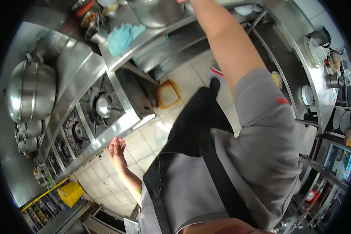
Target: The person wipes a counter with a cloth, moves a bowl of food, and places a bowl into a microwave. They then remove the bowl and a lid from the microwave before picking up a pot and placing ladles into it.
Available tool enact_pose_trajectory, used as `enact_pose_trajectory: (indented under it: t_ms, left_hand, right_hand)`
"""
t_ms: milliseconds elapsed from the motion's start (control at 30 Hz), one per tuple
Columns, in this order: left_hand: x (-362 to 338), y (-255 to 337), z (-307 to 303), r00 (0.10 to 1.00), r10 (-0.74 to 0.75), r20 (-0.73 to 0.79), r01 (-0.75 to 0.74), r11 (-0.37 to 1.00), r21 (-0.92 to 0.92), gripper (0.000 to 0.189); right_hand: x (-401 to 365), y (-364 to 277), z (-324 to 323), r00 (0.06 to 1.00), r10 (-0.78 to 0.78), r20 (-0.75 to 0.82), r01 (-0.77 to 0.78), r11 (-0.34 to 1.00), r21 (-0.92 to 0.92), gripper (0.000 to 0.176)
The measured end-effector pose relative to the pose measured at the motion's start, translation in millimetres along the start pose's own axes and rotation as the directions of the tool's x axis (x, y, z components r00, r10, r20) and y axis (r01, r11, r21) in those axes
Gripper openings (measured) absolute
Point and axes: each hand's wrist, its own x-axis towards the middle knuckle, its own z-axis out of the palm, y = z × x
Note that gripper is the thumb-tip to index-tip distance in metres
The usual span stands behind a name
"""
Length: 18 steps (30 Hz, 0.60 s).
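My left hand [117, 151] hangs beside the front edge of the stove [117, 124], with its fingers loosely bent and nothing visible in them. My right arm [234, 46] reaches forward over the steel counter [138, 42]. Only a sliver of my right hand [181, 1] shows at the top edge, by the rim of a large steel pot [156, 15]; whether it grips anything is hidden. A crumpled turquoise cloth [123, 38] lies on the counter, left of that pot. A small metal pot with a handled utensil in it [97, 34] stands next to the cloth.
Bowls of food [90, 18] stand at the upper left. A rounded metal piece [103, 105] sits on a burner. A big lidded pot [31, 91] stands behind the stove. Plates [314, 50] rest on the right-hand shelf. A brown-stained tile [167, 94] marks the floor.
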Motion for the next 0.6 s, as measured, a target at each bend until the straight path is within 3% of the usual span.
enact_pose_trajectory:
  t_ms: [100,167,233,267,333,400,467,500,533,567,600]
  left_hand:
    - [12.1,14.3,19.4,0.998,0.035,0.055,-0.036,0.999,0.017,0.024]
    - [15.6,26.9,42.7,0.997,0.067,0.049,-0.071,0.995,0.068,0.025]
    - [24.9,28.4,69.8,0.987,0.117,0.11,-0.127,0.988,0.089,0.026]
    - [33.0,25.9,85.7,0.983,0.12,0.139,-0.135,0.985,0.104,0.026]
    - [51.6,18.5,120.5,0.96,0.133,0.248,-0.168,0.977,0.128,0.026]
    - [61.3,16.9,169.8,0.923,0.131,0.361,-0.2,0.967,0.16,0.026]
    - [72.7,10.8,223.9,0.856,0.159,0.493,-0.281,0.942,0.185,0.026]
    - [79.8,3.2,254.9,0.828,0.177,0.532,-0.289,0.948,0.136,0.022]
    - [85.4,-0.7,286.8,0.768,0.247,0.591,-0.441,0.873,0.208,0.02]
    - [87.6,-6.2,322.5,0.684,0.373,0.628,-0.595,0.783,0.184,0.019]
    - [84.0,5.5,358.9,0.606,0.392,0.692,-0.762,0.535,0.365,0.025]
  right_hand:
    - [2.6,6.5,3.3,0.987,-0.143,-0.074,0.15,0.985,0.087,0.051]
    - [10.8,11.2,-3.3,0.995,0.054,0.083,-0.067,0.985,0.161,0.042]
    - [-2.0,35.4,-10.9,0.99,-0.072,0.121,0.063,0.995,0.081,0.077]
    - [-18.9,54.3,-12.4,0.973,-0.226,0.048,0.22,0.97,0.106,0.073]
    - [-40.7,96.5,-35.0,0.962,-0.265,0.068,0.265,0.964,0.0,0.061]
    - [-74.3,136.1,-82.7,0.961,-0.266,0.073,0.275,0.932,-0.237,0.051]
    - [-79.3,193.6,-145.4,0.869,-0.494,0.004,0.403,0.706,-0.583,0.039]
    - [-82.7,217.4,-188.3,0.916,-0.399,-0.035,0.312,0.765,-0.563,0.031]
    - [-105.7,219.6,-233.4,0.938,-0.331,-0.098,0.203,0.758,-0.619,0.029]
    - [-116.0,238.8,-285.3,0.95,-0.282,-0.13,0.189,0.857,-0.48,0.027]
    - [-114.2,257.9,-335.8,0.939,-0.038,-0.342,-0.063,0.959,-0.278,0.023]
